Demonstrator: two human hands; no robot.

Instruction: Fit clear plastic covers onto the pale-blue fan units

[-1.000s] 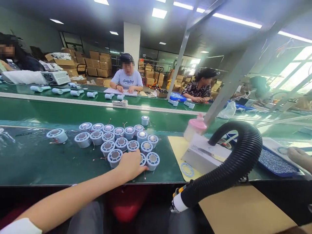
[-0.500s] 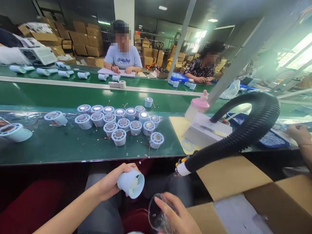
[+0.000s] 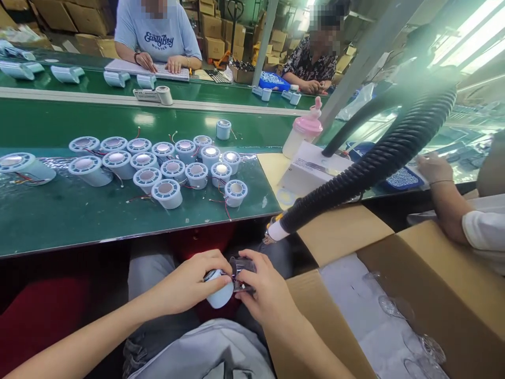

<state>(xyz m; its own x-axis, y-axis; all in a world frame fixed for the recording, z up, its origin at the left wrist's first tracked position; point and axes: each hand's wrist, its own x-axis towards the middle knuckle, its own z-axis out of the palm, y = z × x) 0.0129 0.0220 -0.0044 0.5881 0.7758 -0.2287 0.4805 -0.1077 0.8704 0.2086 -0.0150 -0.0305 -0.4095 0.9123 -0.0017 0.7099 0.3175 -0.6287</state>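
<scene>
Two hands meet over the lap, one part each.

The left hand (image 3: pixel 189 281) wraps its fingers (image 3: pixel 215 263) round a pale blue fan housing (image 3: pixel 219 296), gripped tight below the thumb. Just right, touching it, a clear plastic cover (image 3: pixel 241 269) sits pinched in the right hand (image 3: pixel 263 292). Beyond the fingertips, more housings (image 3: pixel 165 168) crowd the green belt (image 3: pixel 79 221); right of the hands, an open cardboard box (image 3: pixel 414 295).

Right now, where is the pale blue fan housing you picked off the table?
In the head view it is low and centre, below the green table's near edge over the lap: the pale blue fan housing sits in the left hand, against the right hand's clear cover.
</scene>
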